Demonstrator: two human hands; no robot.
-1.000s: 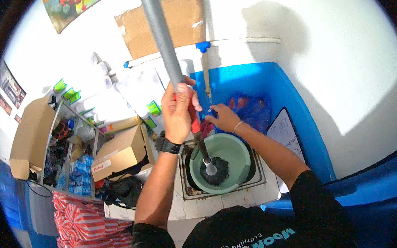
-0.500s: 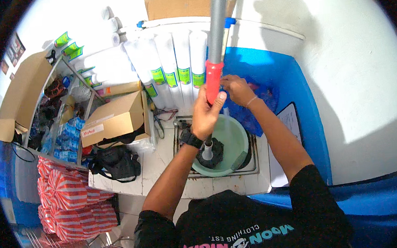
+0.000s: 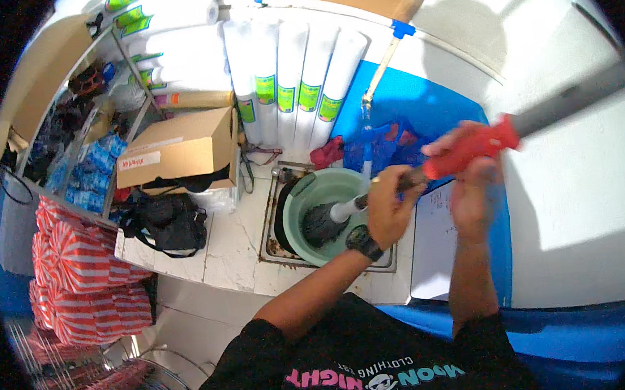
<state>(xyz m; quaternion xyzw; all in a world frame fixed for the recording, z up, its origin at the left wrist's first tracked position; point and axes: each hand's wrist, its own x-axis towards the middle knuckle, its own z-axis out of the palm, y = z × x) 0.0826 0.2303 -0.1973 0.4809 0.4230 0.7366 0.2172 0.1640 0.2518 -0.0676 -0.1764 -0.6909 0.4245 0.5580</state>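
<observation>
Left hand [image 3: 390, 215] clamps the mop [image 3: 344, 211], right hand [image 3: 478, 172] its red grip [image 3: 505, 135]; the mop, earlier upright, leans toward the right edge of the desk [image 3: 223, 263].

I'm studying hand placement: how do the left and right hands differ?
The left hand is nearer the green basin; the right hand, farther up the pole, is at its red grip. The left hand's wrist carries a black watch; the right hand's shows none. Both hands are on the pole.

From here I see the mop head [image 3: 320, 227] in the basin [image 3: 330, 185], the box [image 3: 176, 157] and bag [image 3: 166, 223] left of it, rolls [image 3: 296, 58] behind, board [image 3: 432, 248] right.
</observation>
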